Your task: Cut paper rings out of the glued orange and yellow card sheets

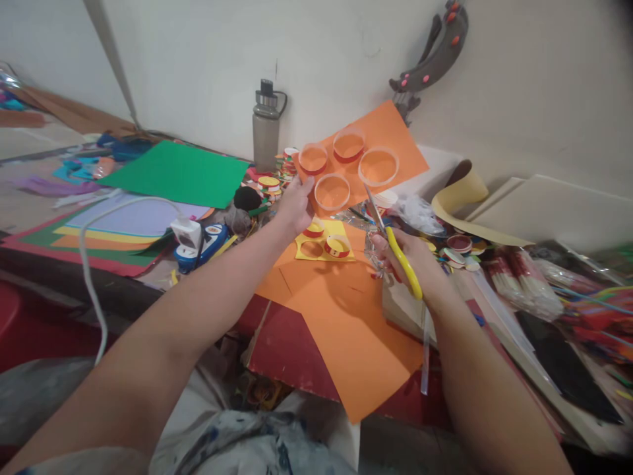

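Note:
My left hand (297,206) is closed on the near left corner of an orange sheet (395,135), lifted above the table. Several clear round rings or lids (378,166) are on the sheet, two of them with red bands. My right hand (413,257) grips yellow-handled scissors (403,260). Their blades point up toward the sheet's near edge, beside a clear ring; whether they touch the paper I cannot tell. Below, a yellow piece (349,256) with a round hole carries small red-banded rings (337,246). Under it lie more orange sheets (346,316).
A grey bottle (266,128) stands against the wall. To the left are a green sheet (178,173), stacked coloured paper (123,221) and a blue power strip (205,244) with a white cable. Packed brushes (519,280) and a black flat item (568,363) lie right.

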### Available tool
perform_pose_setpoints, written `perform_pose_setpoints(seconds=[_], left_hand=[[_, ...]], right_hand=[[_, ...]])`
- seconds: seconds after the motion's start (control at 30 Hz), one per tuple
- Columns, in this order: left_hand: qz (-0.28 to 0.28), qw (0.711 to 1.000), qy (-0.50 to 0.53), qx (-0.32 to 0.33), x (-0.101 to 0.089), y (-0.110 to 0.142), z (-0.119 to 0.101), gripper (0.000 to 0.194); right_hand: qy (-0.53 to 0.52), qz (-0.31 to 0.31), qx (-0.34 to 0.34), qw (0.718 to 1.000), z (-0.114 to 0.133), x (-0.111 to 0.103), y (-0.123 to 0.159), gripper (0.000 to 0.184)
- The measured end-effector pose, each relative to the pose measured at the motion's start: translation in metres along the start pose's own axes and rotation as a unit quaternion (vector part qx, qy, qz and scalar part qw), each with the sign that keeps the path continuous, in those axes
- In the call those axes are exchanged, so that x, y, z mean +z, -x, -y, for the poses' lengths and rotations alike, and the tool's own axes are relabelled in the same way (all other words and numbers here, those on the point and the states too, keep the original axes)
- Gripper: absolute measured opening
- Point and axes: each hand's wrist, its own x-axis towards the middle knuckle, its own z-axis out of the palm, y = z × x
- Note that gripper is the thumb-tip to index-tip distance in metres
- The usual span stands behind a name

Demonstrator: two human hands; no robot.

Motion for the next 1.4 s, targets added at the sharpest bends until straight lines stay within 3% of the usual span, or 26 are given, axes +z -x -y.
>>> perform_pose_setpoints(seconds=[0.3, 0.67, 1.0, 1.2, 1.4], left_hand=[[0.026, 0.999, 0.004, -0.029, 0.004, 0.009, 0.005, 0.056], [0.046, 0.998, -0.035, -0.018, 0.003, 0.009, 0.005, 0.038], [0.043, 0.998, -0.035, -0.015, -0.001, 0.004, 0.006, 0.050], [0.032, 0.996, -0.084, -0.011, -0.008, -0.004, 0.009, 0.033], [0.051, 0.990, -0.130, -0.022, -0.010, -0.004, 0.010, 0.019]], right_hand=[[-0.065, 0.026, 0.012, 0.997, 0.019, 0.000, 0.005, 0.073], [-0.073, 0.035, 0.057, 0.995, 0.031, -0.001, 0.007, 0.077], [-0.079, 0.036, 0.061, 0.994, 0.023, 0.004, 0.007, 0.073], [-0.066, 0.051, 0.094, 0.992, 0.033, 0.004, 0.010, 0.077], [0.001, 0.056, 0.041, 0.998, 0.027, 0.001, 0.007, 0.079]])
